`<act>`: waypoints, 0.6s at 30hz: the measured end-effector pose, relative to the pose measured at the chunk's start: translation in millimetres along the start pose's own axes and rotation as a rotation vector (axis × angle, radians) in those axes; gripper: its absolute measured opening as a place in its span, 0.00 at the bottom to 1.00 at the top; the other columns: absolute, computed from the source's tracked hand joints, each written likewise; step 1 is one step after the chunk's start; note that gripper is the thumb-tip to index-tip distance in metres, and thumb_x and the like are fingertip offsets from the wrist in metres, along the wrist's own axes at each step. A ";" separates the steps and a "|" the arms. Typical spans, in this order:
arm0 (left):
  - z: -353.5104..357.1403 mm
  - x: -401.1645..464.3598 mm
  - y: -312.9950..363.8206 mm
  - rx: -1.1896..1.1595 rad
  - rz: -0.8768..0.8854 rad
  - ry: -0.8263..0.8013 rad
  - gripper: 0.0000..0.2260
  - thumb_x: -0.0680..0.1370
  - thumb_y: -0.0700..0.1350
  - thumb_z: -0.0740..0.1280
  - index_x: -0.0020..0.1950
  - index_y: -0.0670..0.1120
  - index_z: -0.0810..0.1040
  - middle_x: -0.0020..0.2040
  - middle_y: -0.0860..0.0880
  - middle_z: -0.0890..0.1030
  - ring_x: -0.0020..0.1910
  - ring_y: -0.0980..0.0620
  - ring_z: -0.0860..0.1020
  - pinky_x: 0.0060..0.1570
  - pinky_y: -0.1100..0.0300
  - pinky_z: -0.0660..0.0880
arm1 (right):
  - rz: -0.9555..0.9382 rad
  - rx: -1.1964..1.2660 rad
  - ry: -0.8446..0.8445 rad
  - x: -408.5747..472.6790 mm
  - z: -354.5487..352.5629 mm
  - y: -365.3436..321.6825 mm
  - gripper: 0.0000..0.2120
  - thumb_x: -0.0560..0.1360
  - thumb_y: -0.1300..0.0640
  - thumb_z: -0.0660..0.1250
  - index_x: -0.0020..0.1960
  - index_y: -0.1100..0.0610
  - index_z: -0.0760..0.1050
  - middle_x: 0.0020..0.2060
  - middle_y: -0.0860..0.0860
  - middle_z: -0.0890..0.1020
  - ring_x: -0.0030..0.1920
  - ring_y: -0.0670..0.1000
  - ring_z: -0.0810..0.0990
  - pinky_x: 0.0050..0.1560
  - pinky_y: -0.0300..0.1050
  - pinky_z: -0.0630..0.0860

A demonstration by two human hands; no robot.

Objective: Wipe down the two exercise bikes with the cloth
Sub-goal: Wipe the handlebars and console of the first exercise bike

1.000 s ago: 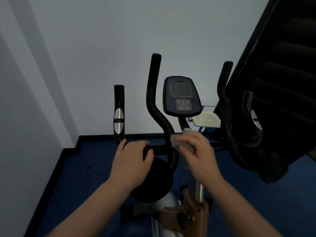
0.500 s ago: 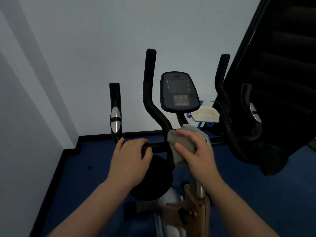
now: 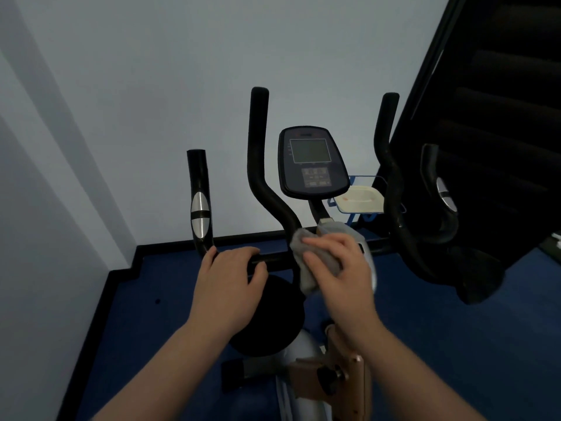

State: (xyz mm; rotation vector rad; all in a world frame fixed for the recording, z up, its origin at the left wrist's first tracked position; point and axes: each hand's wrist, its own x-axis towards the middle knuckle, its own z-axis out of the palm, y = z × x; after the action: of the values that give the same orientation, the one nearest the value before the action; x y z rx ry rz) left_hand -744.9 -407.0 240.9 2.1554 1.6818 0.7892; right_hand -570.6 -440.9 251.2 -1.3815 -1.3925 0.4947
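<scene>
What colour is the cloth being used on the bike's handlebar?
Grey: the cloth, held by the right hand, shows clearly in the head view.

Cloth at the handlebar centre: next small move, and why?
Probably slide the cloth up the curved bar. The right hand holds it at that bar's base, the left hand steadies the crossbar, and the bar above looks untouched.

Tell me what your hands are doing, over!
Left hand grips handlebar. Right hand presses cloth against bike's centre post. Nothing in the way.
</scene>
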 end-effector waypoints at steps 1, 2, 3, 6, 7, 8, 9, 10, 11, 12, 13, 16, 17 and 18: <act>0.0 -0.2 0.4 -0.004 0.000 0.001 0.17 0.79 0.53 0.57 0.66 0.53 0.74 0.58 0.58 0.78 0.61 0.61 0.72 0.74 0.59 0.45 | 0.031 0.000 -0.009 7.3 6.3 -4.1 0.08 0.74 0.61 0.71 0.51 0.52 0.82 0.51 0.48 0.75 0.53 0.39 0.74 0.55 0.27 0.67; -0.1 -0.7 0.7 -0.009 0.000 0.000 0.17 0.79 0.53 0.57 0.66 0.53 0.75 0.57 0.58 0.78 0.61 0.62 0.72 0.74 0.59 0.45 | 0.056 0.004 -0.011 7.8 12.4 -5.5 0.07 0.74 0.61 0.71 0.51 0.53 0.83 0.52 0.48 0.74 0.54 0.39 0.73 0.55 0.26 0.67; -0.1 -1.6 0.8 -0.015 0.000 -0.001 0.16 0.80 0.53 0.57 0.65 0.53 0.75 0.57 0.58 0.78 0.60 0.62 0.72 0.74 0.60 0.45 | 0.062 0.011 0.003 1.9 17.0 -4.3 0.07 0.74 0.62 0.71 0.51 0.54 0.83 0.52 0.48 0.74 0.54 0.40 0.73 0.54 0.27 0.67; 0.2 -2.0 0.5 -0.029 0.002 0.006 0.16 0.80 0.53 0.57 0.65 0.53 0.75 0.58 0.58 0.78 0.60 0.62 0.72 0.74 0.60 0.45 | 0.029 0.067 0.024 -40.2 18.1 7.7 0.11 0.74 0.66 0.70 0.50 0.51 0.83 0.51 0.48 0.74 0.55 0.44 0.75 0.55 0.29 0.69; 0.3 -1.2 0.1 -0.029 0.002 0.004 0.16 0.80 0.53 0.57 0.65 0.53 0.75 0.58 0.58 0.78 0.60 0.62 0.72 0.74 0.60 0.45 | 0.055 0.108 0.009 -54.7 14.9 11.1 0.14 0.74 0.66 0.70 0.49 0.47 0.83 0.52 0.47 0.74 0.55 0.44 0.76 0.55 0.29 0.69; 0.5 -0.7 -0.1 -0.026 0.000 0.001 0.16 0.80 0.53 0.57 0.65 0.53 0.75 0.58 0.58 0.78 0.61 0.62 0.72 0.74 0.59 0.45 | 0.094 0.158 -0.009 -65.6 10.9 14.2 0.18 0.74 0.67 0.69 0.47 0.43 0.83 0.52 0.47 0.75 0.55 0.43 0.76 0.55 0.29 0.69; 0.4 -0.6 -0.3 -0.023 -0.002 -0.001 0.16 0.80 0.53 0.57 0.66 0.53 0.74 0.58 0.58 0.78 0.61 0.62 0.72 0.75 0.59 0.45 | 0.132 0.195 -0.021 -70.2 7.1 17.0 0.20 0.73 0.68 0.70 0.45 0.41 0.83 0.51 0.48 0.75 0.55 0.43 0.76 0.55 0.30 0.70; 0.4 -0.8 -0.1 -0.022 -0.003 -0.003 0.17 0.80 0.53 0.57 0.66 0.53 0.74 0.58 0.58 0.78 0.61 0.62 0.72 0.75 0.59 0.45 | 0.149 0.207 -0.033 -68.0 3.3 17.4 0.20 0.73 0.68 0.70 0.44 0.42 0.84 0.50 0.49 0.76 0.53 0.43 0.77 0.54 0.32 0.71; 0.5 -0.8 0.2 -0.023 -0.002 -0.003 0.17 0.80 0.53 0.57 0.66 0.53 0.74 0.58 0.58 0.78 0.61 0.62 0.72 0.74 0.59 0.45 | 0.136 0.190 -0.032 -59.8 -0.2 14.5 0.18 0.73 0.68 0.70 0.44 0.44 0.84 0.49 0.50 0.76 0.52 0.42 0.77 0.54 0.33 0.71; 0.4 -0.9 0.3 -0.023 0.000 -0.002 0.17 0.80 0.53 0.57 0.66 0.53 0.74 0.58 0.58 0.78 0.61 0.62 0.72 0.74 0.59 0.45 | 0.104 0.167 -0.013 -46.1 -2.2 9.8 0.15 0.73 0.68 0.70 0.44 0.47 0.84 0.49 0.50 0.76 0.51 0.41 0.76 0.53 0.33 0.71; 0.0 -0.9 0.1 -0.021 0.002 -0.003 0.17 0.80 0.53 0.57 0.66 0.53 0.74 0.57 0.58 0.78 0.61 0.62 0.72 0.74 0.59 0.45 | 0.070 0.148 0.025 -28.8 -3.0 3.9 0.13 0.73 0.67 0.70 0.45 0.49 0.83 0.49 0.51 0.75 0.51 0.40 0.75 0.53 0.31 0.70; -0.8 -0.7 0.1 -0.009 0.004 0.001 0.16 0.80 0.53 0.57 0.65 0.53 0.75 0.56 0.58 0.79 0.60 0.61 0.73 0.74 0.59 0.46 | 0.030 0.073 0.029 20.4 4.4 -11.6 0.08 0.75 0.63 0.69 0.50 0.52 0.82 0.53 0.51 0.74 0.52 0.36 0.72 0.56 0.29 0.69; -0.9 -0.5 0.4 -0.004 0.004 0.000 0.16 0.80 0.53 0.57 0.65 0.53 0.75 0.56 0.58 0.79 0.60 0.61 0.73 0.74 0.59 0.46 | 0.030 0.041 -0.008 26.4 10.1 -12.3 0.08 0.76 0.62 0.69 0.52 0.52 0.82 0.54 0.50 0.73 0.53 0.38 0.72 0.58 0.32 0.70; -0.9 -0.7 0.8 -0.001 0.004 -0.003 0.16 0.80 0.53 0.57 0.65 0.53 0.75 0.57 0.58 0.79 0.60 0.61 0.73 0.74 0.59 0.46 | 0.026 -0.006 -0.027 25.0 16.0 -10.6 0.09 0.76 0.62 0.68 0.54 0.53 0.82 0.54 0.49 0.72 0.55 0.41 0.72 0.59 0.37 0.71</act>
State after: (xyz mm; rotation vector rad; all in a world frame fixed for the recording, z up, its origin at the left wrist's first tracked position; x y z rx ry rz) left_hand -744.9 -408.0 241.9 2.1584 1.6761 0.7868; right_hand -583.4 -415.2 264.2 -1.4040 -1.4000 0.5282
